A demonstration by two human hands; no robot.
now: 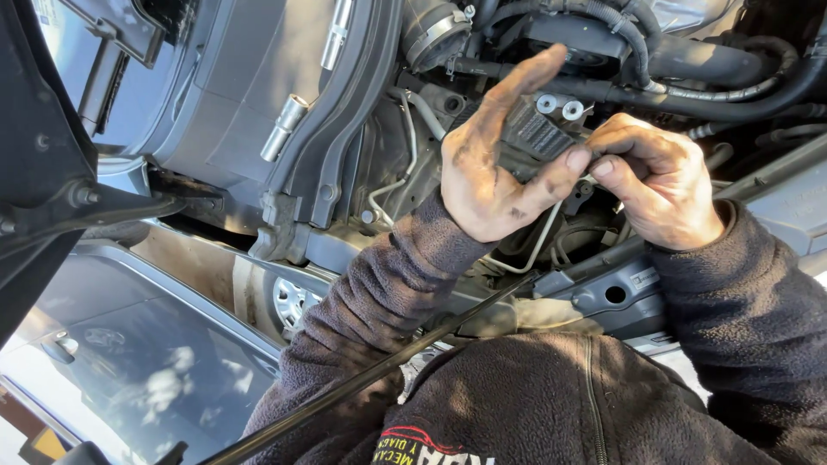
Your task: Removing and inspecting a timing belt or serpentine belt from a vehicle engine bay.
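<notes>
both hands meet far in the engine bay: the left hand [491,168] pinches a black ribbed belt [536,133] with its forefinger outstretched, and the right hand [659,181] is closed on its right end. the belt looks flexible, light and greasy; best gripped by its edges.

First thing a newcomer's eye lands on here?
Two grimy hands at centre, in a car's engine bay: the left hand and right hand pinch a ribbed black part between them. Left of them, two silver sockets rest on grey plastic housing.
</notes>
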